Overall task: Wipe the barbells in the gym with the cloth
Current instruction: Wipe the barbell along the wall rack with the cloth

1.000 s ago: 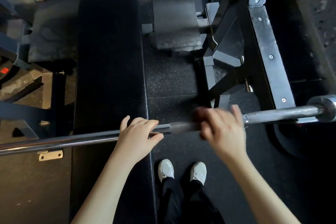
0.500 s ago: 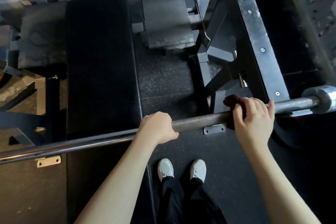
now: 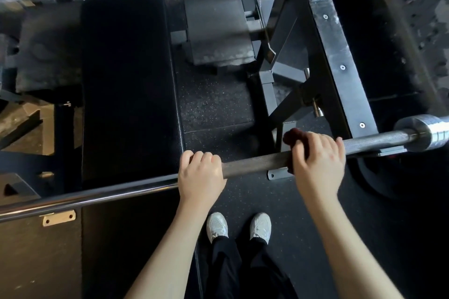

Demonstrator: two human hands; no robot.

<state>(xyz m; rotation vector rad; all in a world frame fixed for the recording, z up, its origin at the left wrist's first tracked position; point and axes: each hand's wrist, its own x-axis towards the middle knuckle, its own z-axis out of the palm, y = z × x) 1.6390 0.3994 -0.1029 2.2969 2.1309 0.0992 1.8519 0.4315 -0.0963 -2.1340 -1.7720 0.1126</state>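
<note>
A steel barbell (image 3: 255, 164) runs across the view from lower left to a thick sleeve (image 3: 427, 132) at the right edge. My left hand (image 3: 200, 175) grips the bar near its middle, fingers curled over the top. My right hand (image 3: 318, 160) wraps a dark red cloth (image 3: 292, 138) round the bar further right, just inside the rack upright. Most of the cloth is hidden under the hand; only its far end shows.
A black padded bench (image 3: 126, 80) lies under the bar's left half. The steel rack frame (image 3: 340, 63) rises at the right, with a dark weight plate (image 3: 379, 177) on the floor below the sleeve. My white shoes (image 3: 239, 226) stand on black rubber flooring.
My right hand slid the cloth rightward along the bar, then came back slightly left. My left hand closed round the bar and shifted right. The view moved a little.
</note>
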